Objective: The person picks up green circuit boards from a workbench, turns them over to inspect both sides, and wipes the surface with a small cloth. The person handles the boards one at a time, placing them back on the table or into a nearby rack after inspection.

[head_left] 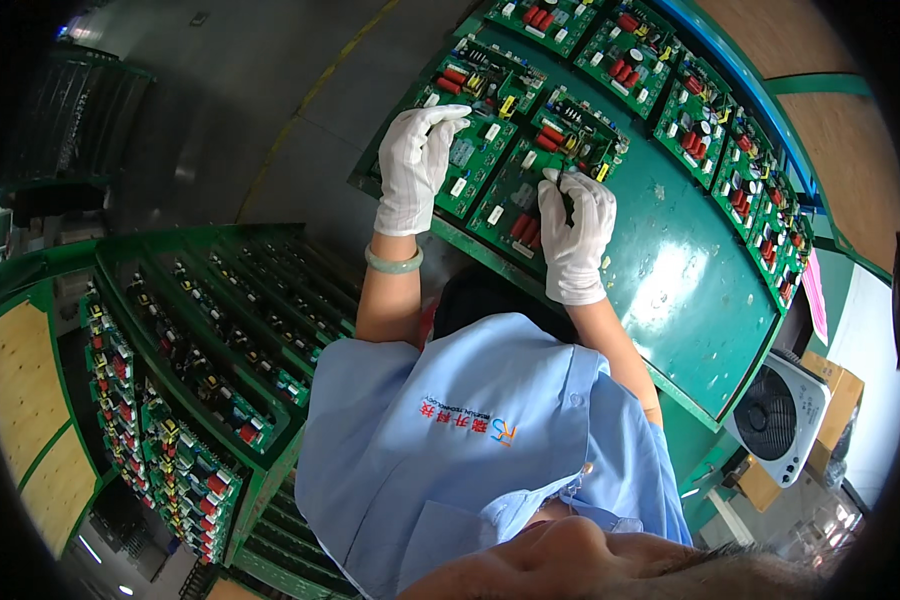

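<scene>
My left hand (pixel 415 168), in a white glove, is over a green circuit board (pixel 477 165) on the left of the table. Its bent fingers point right, the tips slightly apart, with nothing visible between them. Beside it lies another circuit board (pixel 498 210) with red, yellow and white parts. Over the right edge of that board is my gloved right hand (pixel 582 240), its fingers closed around a thin dark tool (pixel 561 178). The tool's exact kind is hard to make out, and the hand covers part of the board.
More circuit boards (pixel 625 62) line the far and right sides of the green table (pixel 660 260). A rack (pixel 275 440) filled with boards stands at the left. A grey box fan (pixel 778 412) and cardboard (pixel 838 405) are at the right.
</scene>
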{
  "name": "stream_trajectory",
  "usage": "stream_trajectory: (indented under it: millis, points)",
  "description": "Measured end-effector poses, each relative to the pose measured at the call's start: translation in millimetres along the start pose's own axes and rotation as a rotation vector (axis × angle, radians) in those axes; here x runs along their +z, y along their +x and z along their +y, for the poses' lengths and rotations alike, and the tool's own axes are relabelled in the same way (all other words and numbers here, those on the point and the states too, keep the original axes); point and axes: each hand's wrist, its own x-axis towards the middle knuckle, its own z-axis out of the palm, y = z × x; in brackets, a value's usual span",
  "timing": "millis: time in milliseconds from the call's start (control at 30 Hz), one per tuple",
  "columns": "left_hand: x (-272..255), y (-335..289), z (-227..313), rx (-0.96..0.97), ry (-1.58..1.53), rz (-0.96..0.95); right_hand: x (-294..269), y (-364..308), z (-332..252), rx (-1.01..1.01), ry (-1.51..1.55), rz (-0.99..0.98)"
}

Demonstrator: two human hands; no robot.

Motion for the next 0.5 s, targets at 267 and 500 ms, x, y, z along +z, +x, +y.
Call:
stream_trajectory:
  millis: [267,500]
  points:
    - [-9.7,-4.9,13.3,0.094,0.194,0.095,-88.2,-25.0,21.3,0.241,0.096,-0.229]
    - [-3.0,-26.6,25.9,-0.154,-0.199,0.357,-167.7,-112.1,48.0,0.717,0.1,-0.055]
